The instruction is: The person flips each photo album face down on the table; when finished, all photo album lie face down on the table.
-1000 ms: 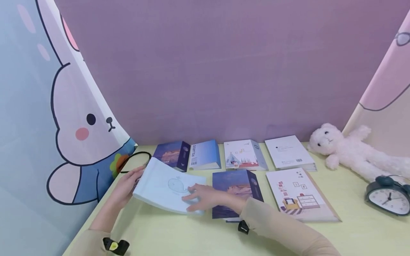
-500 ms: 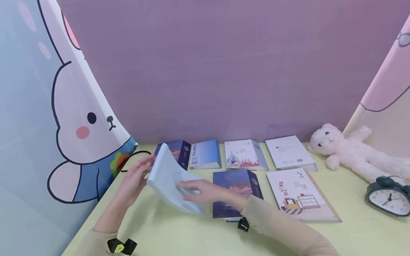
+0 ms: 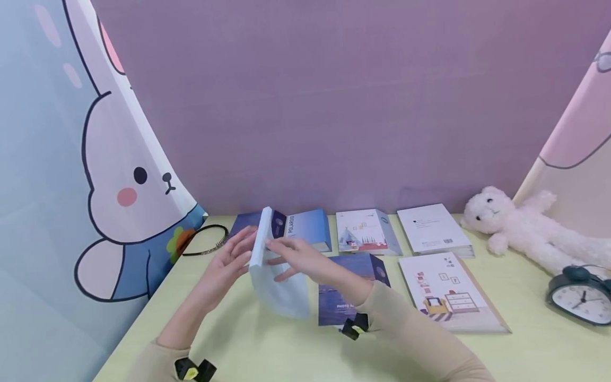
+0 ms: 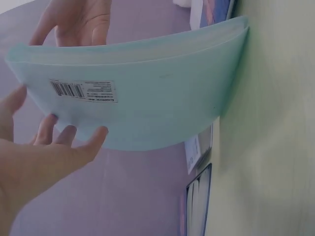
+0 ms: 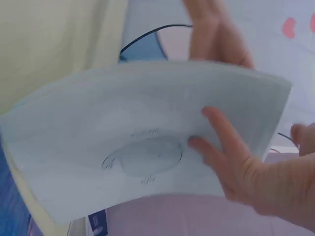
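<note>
Head view showed a pale blue booklet point(image 3: 274, 270) standing almost on edge between both hands, its lower edge on the yellow worktop point(image 3: 267, 345) in front of the dark album point(image 3: 350, 289). The left hand point(image 3: 229, 268) lay flat against the booklet's back cover with fingers straight and spread; the left wrist view showed those fingertips point(image 4: 74, 140) touching the cover below the barcode. The right hand point(image 3: 298, 260) pressed on the front cover, where the right wrist view showed its straight fingers point(image 5: 221, 142) beside the whale drawing, so neither grip was curled round the booklet. A second earlier the booklet had lain nearly flat with the whale facing up; half a second earlier it was tilted; by this moment it was close to upright and bowed.
</note>
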Tool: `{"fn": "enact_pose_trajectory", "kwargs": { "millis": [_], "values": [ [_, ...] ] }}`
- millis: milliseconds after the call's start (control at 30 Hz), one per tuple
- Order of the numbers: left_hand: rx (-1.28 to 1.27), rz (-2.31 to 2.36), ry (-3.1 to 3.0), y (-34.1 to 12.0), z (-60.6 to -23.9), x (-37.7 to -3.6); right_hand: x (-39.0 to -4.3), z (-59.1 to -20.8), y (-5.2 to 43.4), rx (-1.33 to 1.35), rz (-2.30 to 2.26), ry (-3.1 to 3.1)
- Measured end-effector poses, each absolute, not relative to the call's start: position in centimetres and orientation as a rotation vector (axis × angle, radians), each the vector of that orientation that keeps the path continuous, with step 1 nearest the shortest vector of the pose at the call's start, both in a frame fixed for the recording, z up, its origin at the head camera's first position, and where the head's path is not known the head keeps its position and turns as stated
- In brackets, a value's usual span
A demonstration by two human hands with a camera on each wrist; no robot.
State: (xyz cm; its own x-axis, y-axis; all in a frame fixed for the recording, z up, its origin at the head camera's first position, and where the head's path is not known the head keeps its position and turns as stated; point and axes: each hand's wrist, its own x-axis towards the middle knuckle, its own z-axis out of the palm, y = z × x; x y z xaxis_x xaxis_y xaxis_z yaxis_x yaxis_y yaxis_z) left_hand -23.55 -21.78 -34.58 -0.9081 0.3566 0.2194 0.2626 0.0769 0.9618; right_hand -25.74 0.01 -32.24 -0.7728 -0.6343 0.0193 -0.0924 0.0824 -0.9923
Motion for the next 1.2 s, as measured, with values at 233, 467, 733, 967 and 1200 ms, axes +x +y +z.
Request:
{"fn": "enact_pose_trajectory", "kwargs": {
  "millis": [233,467,733,967,1200],
  "values": [
    [0.749,1.867,2.326,-20.1,-34.7,-23.4,-25.4,-31.2,-0.1,-0.539,-1.839,1.906],
    [0.727,1.825,2.422,-17.9,-34.4,-23.2,-25.8,-31.3,0.8,-0.481,-1.94,1.817],
    [0.833,1.726,2.672,-16.1,-35.3,-23.5,-26.3,-31.0,2.5,-0.438,-2.05,1.734],
    [0.813,1.657,2.725,-16.4,-36.7,-24.1,-26.8,-31.7,3.6,-0.435,-2.108,1.709],
    [0.795,1.533,2.754,-17.3,-37.9,-24.3,-26.9,-33.7,4.0,-0.414,-2.07,1.693]
  ]
}}
